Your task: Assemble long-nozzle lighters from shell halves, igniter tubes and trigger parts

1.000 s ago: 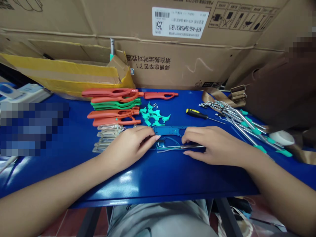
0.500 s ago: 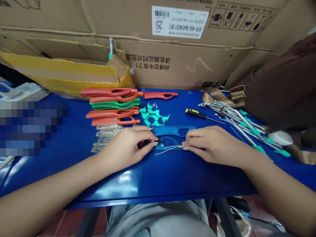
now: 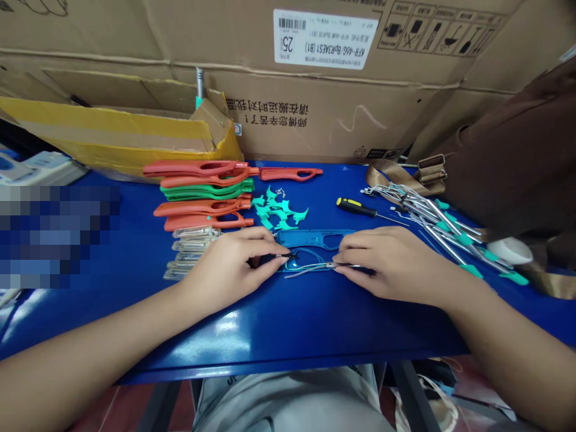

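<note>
Wire [image 3: 310, 268], probably, in hands [image 3: 231, 267] [image 3: 393, 264]; KFR-46G carton [image 3: 324, 114]

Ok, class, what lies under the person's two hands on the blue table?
A blue plastic frame runs beneath the left hand and right hand, with a thin wire looped over it between them. The frame's ends, and anything else under the palms, are covered and cannot be seen.

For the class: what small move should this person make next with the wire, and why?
Probably draw the thin grey wire taut, since the left hand and right hand pinch it at either side while it bows loosely across the long blue plastic frame.
</note>
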### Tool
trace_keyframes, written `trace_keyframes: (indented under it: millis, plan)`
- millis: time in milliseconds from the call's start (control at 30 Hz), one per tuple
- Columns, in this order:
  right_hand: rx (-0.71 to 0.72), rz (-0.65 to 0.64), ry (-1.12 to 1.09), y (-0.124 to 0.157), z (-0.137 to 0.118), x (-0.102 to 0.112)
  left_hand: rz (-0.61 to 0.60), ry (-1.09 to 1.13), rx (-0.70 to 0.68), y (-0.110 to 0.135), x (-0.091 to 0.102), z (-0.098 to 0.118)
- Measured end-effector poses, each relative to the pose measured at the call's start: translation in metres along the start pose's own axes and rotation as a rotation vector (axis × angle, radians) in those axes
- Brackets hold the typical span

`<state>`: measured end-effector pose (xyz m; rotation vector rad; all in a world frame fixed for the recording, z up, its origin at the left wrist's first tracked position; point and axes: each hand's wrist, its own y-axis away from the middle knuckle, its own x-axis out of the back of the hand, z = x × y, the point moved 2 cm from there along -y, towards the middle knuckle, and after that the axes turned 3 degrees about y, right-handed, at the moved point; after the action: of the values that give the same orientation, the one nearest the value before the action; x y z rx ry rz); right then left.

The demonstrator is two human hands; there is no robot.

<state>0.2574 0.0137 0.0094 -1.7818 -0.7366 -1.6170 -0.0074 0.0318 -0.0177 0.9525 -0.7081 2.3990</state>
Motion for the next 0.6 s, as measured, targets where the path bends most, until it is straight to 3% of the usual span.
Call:
trace_keyframes:
  millis: [167, 400, 600]
  plan:
    - [-0.105, 0.059, -0.137, -0.005, -0.005, -0.005, 0.036, 0.054, -0.004, 0.000, -0.001, 0.001]
    - [-0.025, 0.011, -0.187, -0.012, -0.017, -0.019, 0.039, 0.030, -0.011, 0.000, -0.002, 0.000]
    - [-0.025, 0.070, -0.219, -0.012, -0.018, -0.019, 0.008, 0.016, 0.035, 0.000, -0.002, 0.002]
